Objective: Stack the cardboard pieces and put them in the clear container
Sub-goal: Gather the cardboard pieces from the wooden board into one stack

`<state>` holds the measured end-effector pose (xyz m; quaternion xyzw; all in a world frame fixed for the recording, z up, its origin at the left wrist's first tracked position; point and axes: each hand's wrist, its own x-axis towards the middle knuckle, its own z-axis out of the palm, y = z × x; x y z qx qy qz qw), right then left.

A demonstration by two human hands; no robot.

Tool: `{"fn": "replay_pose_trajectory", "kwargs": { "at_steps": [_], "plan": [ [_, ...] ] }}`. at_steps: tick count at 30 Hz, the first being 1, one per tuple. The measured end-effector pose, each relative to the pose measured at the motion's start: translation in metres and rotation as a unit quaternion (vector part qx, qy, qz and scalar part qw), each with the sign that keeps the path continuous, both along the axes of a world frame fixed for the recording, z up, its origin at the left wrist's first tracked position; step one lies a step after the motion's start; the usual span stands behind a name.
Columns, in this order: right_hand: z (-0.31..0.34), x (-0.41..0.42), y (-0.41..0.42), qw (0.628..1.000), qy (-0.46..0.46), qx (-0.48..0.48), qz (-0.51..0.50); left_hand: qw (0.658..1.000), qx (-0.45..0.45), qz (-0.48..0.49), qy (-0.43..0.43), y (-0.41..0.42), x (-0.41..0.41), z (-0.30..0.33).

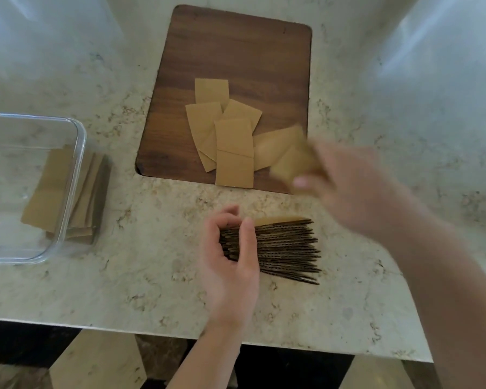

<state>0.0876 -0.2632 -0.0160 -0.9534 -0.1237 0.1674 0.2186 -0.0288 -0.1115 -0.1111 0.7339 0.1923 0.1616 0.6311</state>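
Note:
Several loose tan cardboard pieces [230,136] lie overlapping on a dark wooden board [236,51]. My left hand [230,262] grips the left end of a thick stack of cardboard pieces [286,251] that stands on edge on the counter, corrugated edges facing me. My right hand [348,186], blurred by motion, is over the board's near right corner and holds one cardboard piece [292,164]. A clear container [76,164] stands at the left with a cardboard stack [48,192] inside it.
The marble counter [152,276] ends at a front edge close to me, with dark floor below. The container's right rim is a hand's width left of the board.

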Motion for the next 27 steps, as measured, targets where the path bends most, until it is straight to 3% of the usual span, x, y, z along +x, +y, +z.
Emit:
{"fn": "replay_pose_trajectory", "kwargs": {
  "at_steps": [2,4,9,12,15,18,22,27],
  "plan": [
    [0.000,-0.023,0.012,0.986,-0.006,-0.107,0.129,1.000,0.011,0.006,-0.002,0.001,0.000,0.001],
    [-0.002,-0.026,0.022,0.977,-0.015,-0.129,0.166,1.000,0.004,-0.010,-0.007,0.002,-0.001,0.000],
    [-0.012,-0.027,0.039,0.984,0.123,0.009,0.128,1.000,0.008,-0.018,0.007,0.003,-0.002,0.001],
    [-0.020,-0.035,0.035,0.984,0.119,0.070,0.111,1.000,-0.003,0.001,0.006,0.000,0.000,0.003],
    [-0.026,-0.044,0.028,0.973,0.052,0.225,-0.008,1.000,-0.020,0.020,0.000,-0.003,0.003,0.007],
    [-0.038,-0.051,0.006,0.956,-0.025,0.264,-0.121,0.999,-0.013,0.030,0.010,-0.005,0.006,0.006],
    [-0.056,-0.089,-0.002,0.876,0.059,0.421,-0.226,0.999,-0.019,0.037,0.012,-0.005,0.007,0.005],
    [-0.076,-0.115,0.040,0.840,-0.062,0.462,-0.277,0.997,-0.025,0.071,-0.005,-0.003,0.004,0.002]
  ]
}}
